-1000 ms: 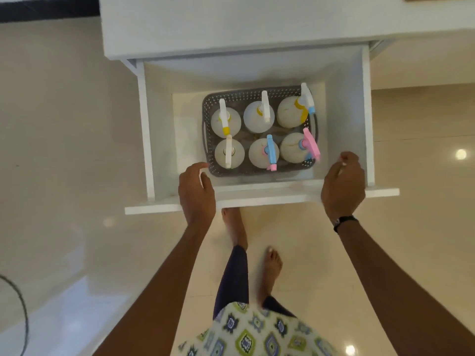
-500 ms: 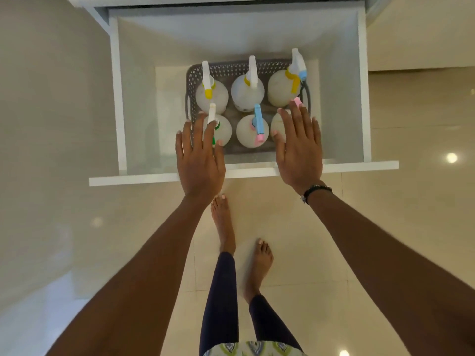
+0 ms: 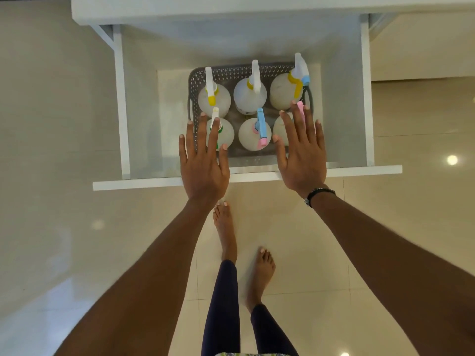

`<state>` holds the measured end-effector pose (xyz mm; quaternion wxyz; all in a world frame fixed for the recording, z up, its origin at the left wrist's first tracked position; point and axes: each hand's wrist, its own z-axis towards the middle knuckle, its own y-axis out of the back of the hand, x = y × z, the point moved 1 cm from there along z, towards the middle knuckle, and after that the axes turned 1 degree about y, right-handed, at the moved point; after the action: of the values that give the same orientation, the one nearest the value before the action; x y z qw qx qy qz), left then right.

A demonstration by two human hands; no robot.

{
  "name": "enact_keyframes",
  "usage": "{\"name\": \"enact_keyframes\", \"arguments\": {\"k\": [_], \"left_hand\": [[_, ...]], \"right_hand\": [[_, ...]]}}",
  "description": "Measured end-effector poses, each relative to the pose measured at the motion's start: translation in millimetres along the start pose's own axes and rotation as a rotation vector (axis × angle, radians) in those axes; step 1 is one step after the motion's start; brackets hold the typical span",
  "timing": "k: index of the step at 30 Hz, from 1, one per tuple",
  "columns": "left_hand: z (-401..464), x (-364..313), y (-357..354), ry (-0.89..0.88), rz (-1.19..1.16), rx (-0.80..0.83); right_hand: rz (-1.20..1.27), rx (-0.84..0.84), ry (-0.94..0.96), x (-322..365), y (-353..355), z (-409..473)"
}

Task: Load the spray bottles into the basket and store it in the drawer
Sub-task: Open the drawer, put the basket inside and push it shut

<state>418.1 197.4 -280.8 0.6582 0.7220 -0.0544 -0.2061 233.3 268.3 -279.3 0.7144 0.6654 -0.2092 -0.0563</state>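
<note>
A grey perforated basket (image 3: 231, 73) sits on the floor of the open white drawer (image 3: 257, 176). Several white spray bottles stand in it in two rows, such as one with a yellow trigger (image 3: 213, 98) at the back left and one with a blue and pink trigger (image 3: 257, 132) at the front middle. My left hand (image 3: 203, 163) and my right hand (image 3: 300, 155) are held flat above the drawer's front edge, fingers spread, holding nothing. They hide parts of the front left and front right bottles.
The white cabinet body (image 3: 205, 9) runs along the top above the drawer. Glossy beige floor tiles (image 3: 51, 176) lie on both sides. The person's bare feet (image 3: 226, 227) stand just in front of the drawer.
Both hands have left the drawer's front panel and risen flat, palms down, over the basket's front. The view has moved closer over the drawer.
</note>
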Motion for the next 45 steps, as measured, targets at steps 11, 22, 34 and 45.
{"name": "enact_keyframes", "arguments": {"k": [11, 22, 34, 45], "left_hand": [[51.5, -7.1, 3.9, -0.020, -0.028, -0.043], [111.4, -14.5, 10.1, -0.030, -0.021, -0.100], [171.3, -18.4, 16.6, -0.068, 0.021, -0.163], [238.1, -24.0, 20.4, -0.155, 0.040, -0.160]], "right_hand": [[-0.019, -0.070, -0.004, -2.6, 2.4, 51.8], [-0.065, -0.128, -0.002, -5.4, 6.7, 111.9], [-0.092, -0.182, 0.013, -3.5, 9.2, 173.5], [-0.072, -0.250, 0.070, -11.8, 5.7, 235.7]]}}
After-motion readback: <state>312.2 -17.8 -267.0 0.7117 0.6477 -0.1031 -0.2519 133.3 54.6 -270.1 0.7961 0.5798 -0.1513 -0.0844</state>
